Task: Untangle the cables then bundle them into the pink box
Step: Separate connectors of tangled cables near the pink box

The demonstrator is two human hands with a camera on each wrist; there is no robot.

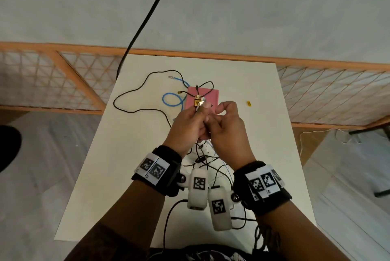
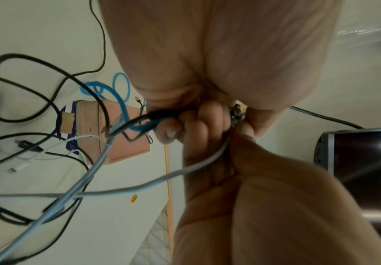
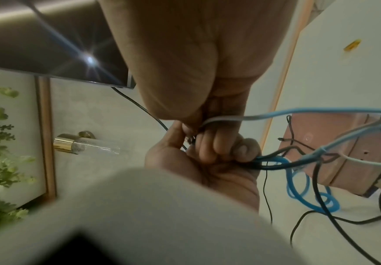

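My left hand point(image 1: 185, 128) is raised over the table point(image 1: 253, 134), fingers curled round a bunch of cables point(image 2: 126, 125) — black, blue and pale grey strands — with gold plug ends point(image 1: 198, 101) poking out above my thumb. My right hand point(image 1: 229, 132) is just beside it, fingers bent and pinching at the same bunch near those plugs.

The pink box point(image 1: 211, 94) sits beyond my hands toward the far side of the table, with thin black cable point(image 1: 207, 85) draped over its top. A blue cable point(image 1: 172, 100) lies coiled just left of the box, and a long black cable point(image 1: 130, 109) loops out toward the left edge. More tangled strands point(image 1: 211, 159) hang under my wrists onto the near part of the table. A small yellow piece point(image 1: 249, 103) lies alone to the right of the box, well apart from it.

The right half of the white table is bare, with room there; the far edge meets an orange-framed lattice barrier point(image 1: 73, 83). A thick black cord point(image 1: 152, 12) drops from above past the far left corner. Grey floor surrounds the table.
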